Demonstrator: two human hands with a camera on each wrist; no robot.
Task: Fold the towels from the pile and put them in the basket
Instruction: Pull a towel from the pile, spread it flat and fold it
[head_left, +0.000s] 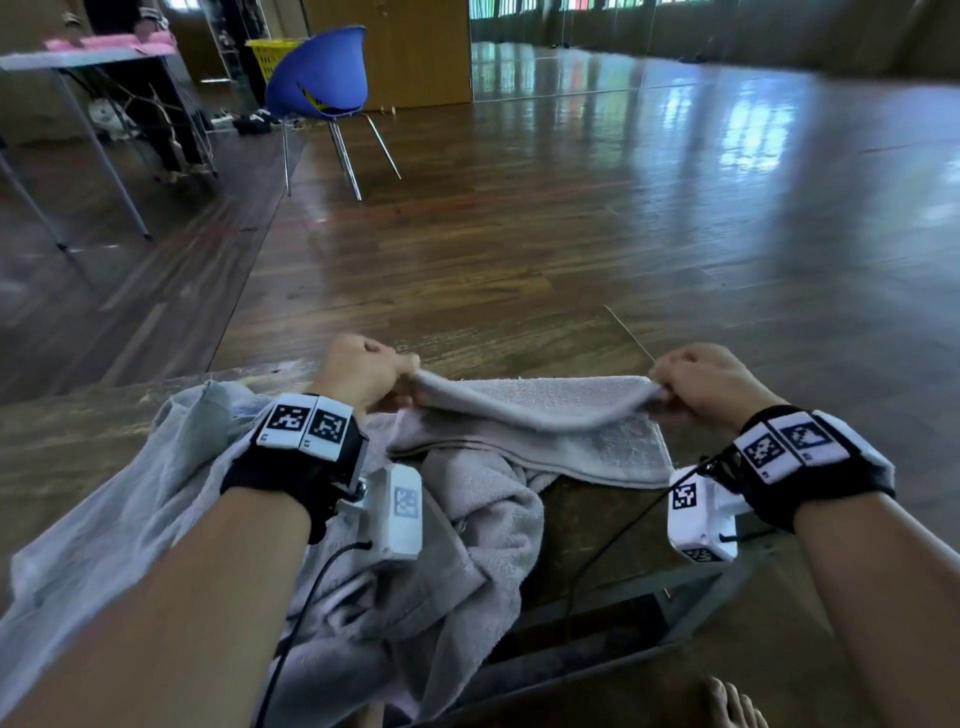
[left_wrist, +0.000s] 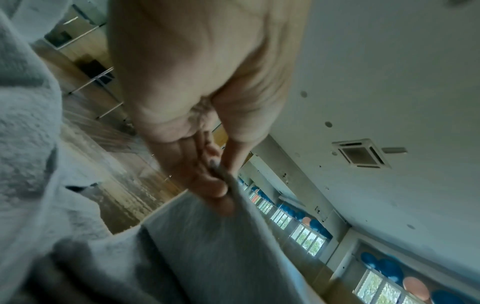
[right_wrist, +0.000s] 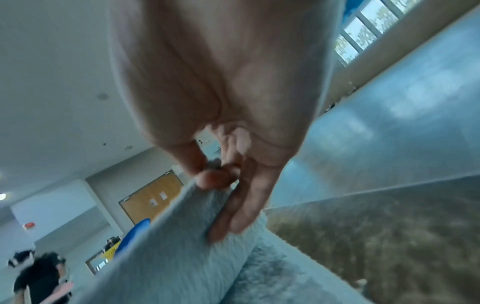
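A small grey towel (head_left: 535, 410) is stretched between my two hands above the wooden table (head_left: 78, 415). My left hand (head_left: 395, 371) pinches its left corner, and my right hand (head_left: 662, 387) pinches its right corner. The towel's lower part drapes doubled onto the table. The left wrist view shows thumb and fingers (left_wrist: 215, 185) clamped on the towel (left_wrist: 207, 257) edge. The right wrist view shows fingertips (right_wrist: 213, 176) pinching the towel (right_wrist: 168, 257) corner. A pile of crumpled grey towels (head_left: 395, 587) lies under my left forearm. No basket near me is in view.
The table's far edge (head_left: 249, 370) runs just beyond my hands, with wooden floor past it. A blue chair (head_left: 322, 78) stands far ahead, a yellow basket (head_left: 267, 54) behind it. Another person stands at a table (head_left: 78, 60) at the far left. A dark frame (head_left: 623, 623) sits below the table's near edge.
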